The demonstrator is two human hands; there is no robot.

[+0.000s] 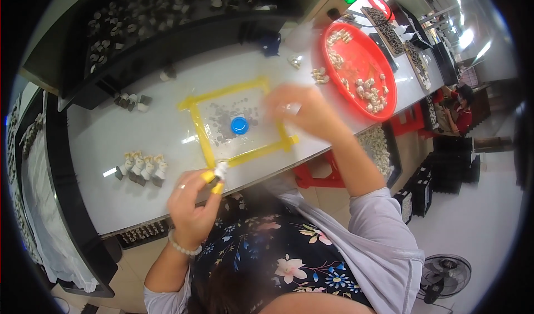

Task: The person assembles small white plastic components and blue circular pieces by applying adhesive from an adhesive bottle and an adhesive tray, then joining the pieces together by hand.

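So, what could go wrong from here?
The small white piece is held by the fingertips of the left hand, near the edge of the table, so it might drop. The blue cap could be bumped by the right hand. The figurines bunch together beside the left hand and might get knocked.

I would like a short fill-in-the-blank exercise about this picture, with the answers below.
1. A small round cap, coloured ____, sits inside the tape frame.
2. The large red tray stands to the ____ of this frame.
3. The hand pinching a small white piece is the person's ____ one.

Answers: blue; right; left.
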